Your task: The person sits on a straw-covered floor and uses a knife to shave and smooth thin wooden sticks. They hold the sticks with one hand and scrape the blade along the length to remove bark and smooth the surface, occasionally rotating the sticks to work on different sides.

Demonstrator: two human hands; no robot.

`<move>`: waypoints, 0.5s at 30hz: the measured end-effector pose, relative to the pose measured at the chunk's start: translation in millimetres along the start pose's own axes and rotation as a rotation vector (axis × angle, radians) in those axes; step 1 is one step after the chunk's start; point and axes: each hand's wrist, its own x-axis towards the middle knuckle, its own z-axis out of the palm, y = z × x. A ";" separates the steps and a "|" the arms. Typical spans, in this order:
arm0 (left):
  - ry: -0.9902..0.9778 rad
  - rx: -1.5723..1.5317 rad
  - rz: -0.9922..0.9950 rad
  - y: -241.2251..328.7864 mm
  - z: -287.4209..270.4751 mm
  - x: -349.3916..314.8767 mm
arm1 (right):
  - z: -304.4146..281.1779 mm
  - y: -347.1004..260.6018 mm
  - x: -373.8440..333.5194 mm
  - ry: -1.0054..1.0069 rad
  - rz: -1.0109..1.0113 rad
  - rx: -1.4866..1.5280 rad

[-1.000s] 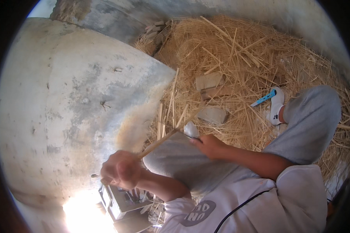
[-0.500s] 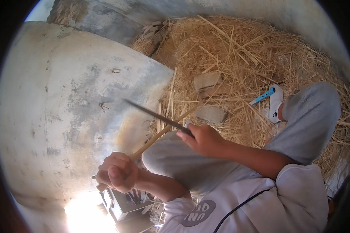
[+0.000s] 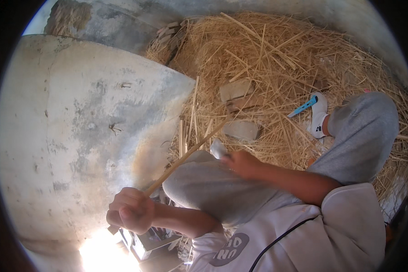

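My left hand (image 3: 131,211) is closed around the lower end of a long, pale wooden stick (image 3: 183,157). The stick slants up to the right, across my bent knee and toward the straw. My right hand (image 3: 242,164) is closed and somewhat blurred, above my lap on the right of the stick. Only a small dark bit shows at its fingers; the long dark blade it held half a second ago is otherwise not discernible. A light blue cutter (image 3: 302,107) lies against my white-socked foot (image 3: 319,113), its narrow end over the straw.
Loose straw and split strips (image 3: 276,59) cover the ground ahead. A block (image 3: 236,89) and another block (image 3: 241,130) lie in it. A stained plaster wall (image 3: 86,136) rises on the left. A box-like object (image 3: 149,245) stands at lower left, beside bright light.
The dark blade crossing the stick has dropped from clear sight. My right hand has moved slightly right and blurred. My left hand still grips the stick, shifted slightly left and down.
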 end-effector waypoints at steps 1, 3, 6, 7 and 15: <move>-0.010 0.033 0.008 -0.6 -3.1 -1.7 | 5.9 40.4 16.9 -0.022 0.323 0.155; -0.018 -0.007 0.004 3.2 -12.1 -5.7 | -14.6 70.0 15.9 0.051 0.445 -0.252; -0.075 -0.136 -0.024 6.1 -26.0 -13.0 | -30.9 81.3 8.6 0.032 0.485 -0.360; -0.105 -0.195 -0.029 4.6 -28.9 -13.7 | -33.0 88.9 9.9 0.064 0.493 -0.417; 0.092 -0.161 -0.066 20.0 -9.4 -21.2 | -74.0 147.3 14.8 -0.039 0.571 -0.877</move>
